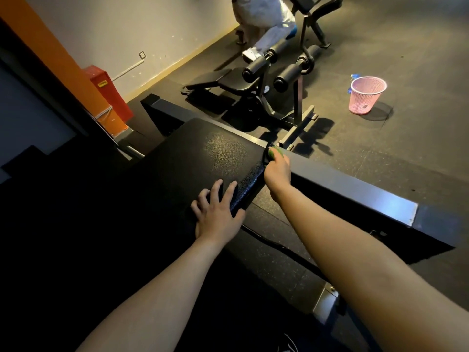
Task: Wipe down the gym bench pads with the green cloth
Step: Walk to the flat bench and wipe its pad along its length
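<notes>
floor (406, 47) dark rubber | wall (101, 26) pale | pillar (50, 47) orange | basket (363, 97) pink

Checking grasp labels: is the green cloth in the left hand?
No, the right hand grips the green cloth at the edge of the pad, while the left hand rests flat on it.

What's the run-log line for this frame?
phase: wiping | right hand: grips green cloth at bench pad edge | left hand: rests on pad

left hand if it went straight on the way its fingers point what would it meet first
Only more of the black bench pad, it seems: the left hand lies at the pad's right edge, fingers pointing along its top. The right hand with the green cloth sits right of that line.
</notes>
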`<state>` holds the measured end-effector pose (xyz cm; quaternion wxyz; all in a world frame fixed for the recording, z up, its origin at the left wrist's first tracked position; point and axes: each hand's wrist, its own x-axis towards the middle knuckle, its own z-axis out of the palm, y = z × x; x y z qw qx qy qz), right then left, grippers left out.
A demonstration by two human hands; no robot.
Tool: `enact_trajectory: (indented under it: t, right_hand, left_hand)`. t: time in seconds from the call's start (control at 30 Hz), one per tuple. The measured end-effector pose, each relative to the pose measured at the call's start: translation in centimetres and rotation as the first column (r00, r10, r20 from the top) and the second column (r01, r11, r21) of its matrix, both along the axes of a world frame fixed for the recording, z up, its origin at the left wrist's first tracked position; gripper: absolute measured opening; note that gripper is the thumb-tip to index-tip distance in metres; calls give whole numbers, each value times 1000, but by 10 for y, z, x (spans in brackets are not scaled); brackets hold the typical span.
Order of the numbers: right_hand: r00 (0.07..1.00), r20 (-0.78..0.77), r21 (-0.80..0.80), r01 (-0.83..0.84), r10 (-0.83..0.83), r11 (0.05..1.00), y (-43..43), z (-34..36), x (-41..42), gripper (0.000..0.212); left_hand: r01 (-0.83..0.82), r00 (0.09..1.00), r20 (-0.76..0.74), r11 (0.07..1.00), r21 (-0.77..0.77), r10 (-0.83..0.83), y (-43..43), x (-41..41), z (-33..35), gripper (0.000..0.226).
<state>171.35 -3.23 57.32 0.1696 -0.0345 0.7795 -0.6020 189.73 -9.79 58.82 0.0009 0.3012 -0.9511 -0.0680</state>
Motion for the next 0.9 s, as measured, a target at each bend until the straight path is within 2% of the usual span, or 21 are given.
enact_trajectory:
  t: [0.07,0.13,0.23,0.3,0.37,0.43,0.5,0.57,0.6,0.67,0.73,0.83,0.9]
  right_hand:
    - [999,-12,27,30,-30,999,4,-3,19,55]
    - [999,12,-9,33,-33,999,16,-5,37,54]
    - [991,116,-100,-54,66,994,38,-1,68,39]
    - [989,137,-110,-44,59,993,56,3,88,35]
    - [990,144,-117,24,-7,993,77,5,100,33]
    - [983,172,-149,89,-63,985,99,7,108,31]
    - [974,186,-156,158,-128,975,129,10,119,30]
    - [954,194,-155,258,-227,954,166,12,134,28]
    - [942,198,-150,301,-270,942,188,13,144,26]
    - [929,206,-146,340,-308,929,227,12,167,23]
    - [916,232,-172,371,-329,913,263,11,194,24]
    - [853,274,-175,498,-444,849,330,8,239,28]
    - [793,313,-140,583,-523,800,370,6,259,28]
  left_hand:
    - [5,1000,3,1000,-3,-5,0,1,-1,72]
    - [7,1000,15,1000,-7,-7,2,0,1,72]
    - [-8,998,57,1000,6,8,4,0,6,73]
    - [-8,998,63,999,37,5,11,-1,11,71]
    - [71,997,0,993,94,-72,27,-2,17,65]
    - [223,974,-76,958,181,-212,46,-4,21,63]
    - [329,944,-172,855,401,-283,71,-5,18,63]
    - [377,925,-241,651,658,-292,105,2,15,62]
    - [398,914,-264,556,730,-308,124,8,11,61]
    - [439,889,-302,446,780,-345,159,21,4,54]
    - [466,870,-329,396,791,-367,192,31,-5,39]
    - [508,826,-300,400,763,-478,258,45,-13,10]
    - [503,802,-271,357,787,-533,299,54,-12,3]
